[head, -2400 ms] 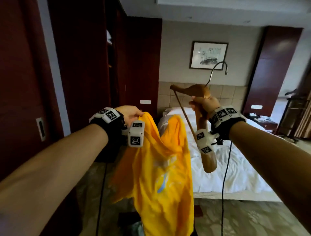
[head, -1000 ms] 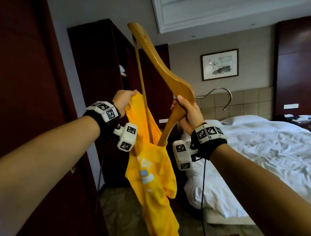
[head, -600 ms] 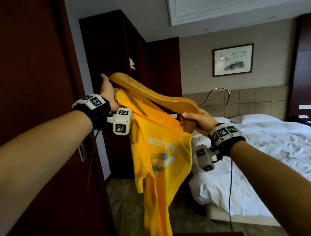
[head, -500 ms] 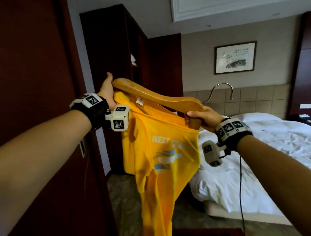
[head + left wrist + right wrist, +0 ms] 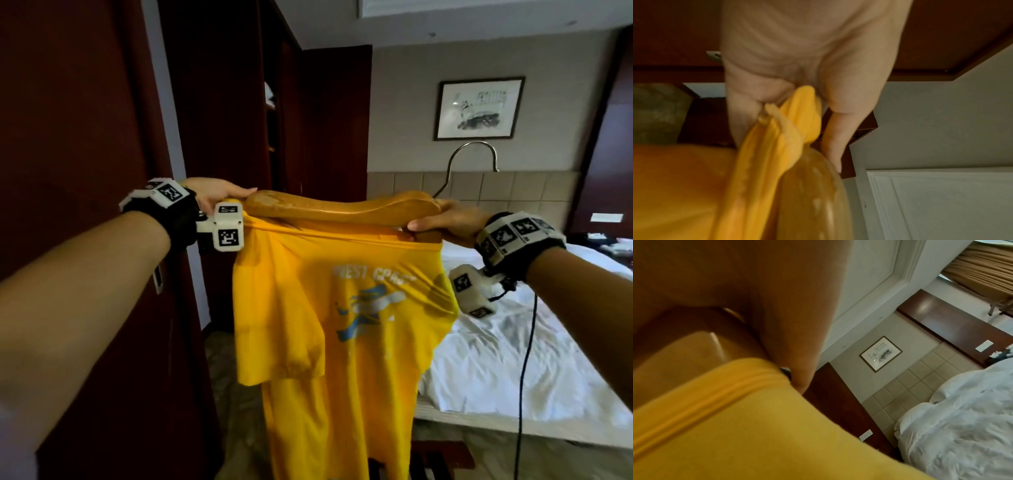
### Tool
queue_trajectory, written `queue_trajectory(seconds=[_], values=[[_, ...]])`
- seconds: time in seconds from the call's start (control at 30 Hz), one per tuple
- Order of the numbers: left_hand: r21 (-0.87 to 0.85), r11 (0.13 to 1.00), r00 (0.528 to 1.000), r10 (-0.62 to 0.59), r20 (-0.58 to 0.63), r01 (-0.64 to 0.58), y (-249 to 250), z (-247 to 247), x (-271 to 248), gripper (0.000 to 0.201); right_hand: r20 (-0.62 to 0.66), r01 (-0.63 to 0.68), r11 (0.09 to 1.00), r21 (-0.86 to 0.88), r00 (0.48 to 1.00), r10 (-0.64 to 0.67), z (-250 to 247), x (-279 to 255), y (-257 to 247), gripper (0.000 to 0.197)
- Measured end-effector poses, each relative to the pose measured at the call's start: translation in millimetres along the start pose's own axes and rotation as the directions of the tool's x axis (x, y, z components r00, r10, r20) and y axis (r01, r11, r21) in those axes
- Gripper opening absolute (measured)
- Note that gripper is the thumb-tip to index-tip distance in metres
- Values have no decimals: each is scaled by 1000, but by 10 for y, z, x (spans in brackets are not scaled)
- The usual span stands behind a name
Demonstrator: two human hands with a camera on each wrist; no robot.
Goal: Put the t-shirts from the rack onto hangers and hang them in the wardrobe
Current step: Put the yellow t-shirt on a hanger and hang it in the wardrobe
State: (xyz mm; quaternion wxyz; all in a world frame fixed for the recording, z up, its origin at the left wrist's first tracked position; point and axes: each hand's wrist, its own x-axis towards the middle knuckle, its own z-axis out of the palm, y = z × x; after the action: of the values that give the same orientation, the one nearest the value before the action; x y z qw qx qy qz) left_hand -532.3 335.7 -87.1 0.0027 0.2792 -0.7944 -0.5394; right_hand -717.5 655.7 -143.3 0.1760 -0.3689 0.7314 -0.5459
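A yellow t-shirt (image 5: 335, 318) with a white and blue print hangs in front of me. A wooden hanger (image 5: 342, 207) lies level, its right arm inside the neck opening, its left arm bare above the collar; the metal hook (image 5: 469, 157) points up at the right. My left hand (image 5: 219, 192) pinches the bunched collar fabric (image 5: 797, 116) at the hanger's left tip (image 5: 813, 194). My right hand (image 5: 442, 222) grips the hanger's middle (image 5: 701, 353) just above the collar (image 5: 725, 389).
A dark red wardrobe (image 5: 219, 102) with its door (image 5: 68, 171) open stands at the left and behind the shirt. A bed with white sheets (image 5: 513, 342) fills the right. A framed picture (image 5: 479, 108) hangs on the far wall. A black cable (image 5: 525, 359) dangles from my right wrist.
The hanger has swung from upright to level. Its lower arm went into the shirt's neck, and the shirt has spread out facing me. My left hand kept its hold on the collar.
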Motion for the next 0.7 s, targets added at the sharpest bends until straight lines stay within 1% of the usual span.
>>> queue_trajectory(seconds=[0.03, 0.07, 0.13, 0.2, 0.3, 0.37, 0.43, 0.53, 0.57, 0.6, 0.63, 0.67, 0.7], values=[[31, 999, 1000, -27, 9, 27, -26, -4, 16, 53, 3, -6, 999, -33, 1000, 6, -6, 5, -3, 90], [61, 997, 999, -47, 17, 46, -55, -18, 50, 49, 11, -11, 999, -53, 1000, 11, -16, 9, -4, 100], [93, 993, 996, -81, 40, 77, -104, -23, 113, 54, 37, -9, 996, -87, 999, 12, -35, 13, -14, 105], [91, 991, 993, -102, 63, 96, -136, 6, 134, 59, 55, 1, 991, -132, 998, 6, -27, 12, -37, 101], [108, 988, 991, -120, 55, 114, -182, 52, 181, 51, 76, -2, 982, -187, 997, 17, 4, 15, -69, 80], [86, 991, 994, -106, 37, 102, -217, 49, 251, 44, 90, 0, 973, -233, 996, 22, 21, 21, -93, 87], [19, 997, 997, -76, 11, 76, -223, 33, 314, 39, 79, 1, 965, -263, 997, 20, 37, 15, -113, 88], [-22, 1000, 998, -24, -64, 23, -246, 24, 404, 29, 54, 41, 949, -311, 998, -25, 69, 5, -166, 92], [-8, 1000, 996, -2, -91, 1, -271, 28, 444, 22, 42, 53, 942, -332, 998, -42, 95, 0, -203, 89], [29, 999, 990, 26, -138, -22, -278, 41, 450, 15, 35, 59, 933, -356, 998, -50, 118, -2, -238, 78], [100, 994, 979, 66, -195, -47, -286, 21, 488, 15, 31, 56, 928, -368, 998, -48, 152, -16, -273, 58], [111, 992, 956, 89, -278, -60, -301, 5, 501, 19, 22, 54, 931, -362, 999, -49, 183, -33, -304, 34], [97, 993, 940, 100, -325, -72, -297, -14, 513, 22, 8, 54, 925, -375, 998, -56, 195, -42, -322, 19]])
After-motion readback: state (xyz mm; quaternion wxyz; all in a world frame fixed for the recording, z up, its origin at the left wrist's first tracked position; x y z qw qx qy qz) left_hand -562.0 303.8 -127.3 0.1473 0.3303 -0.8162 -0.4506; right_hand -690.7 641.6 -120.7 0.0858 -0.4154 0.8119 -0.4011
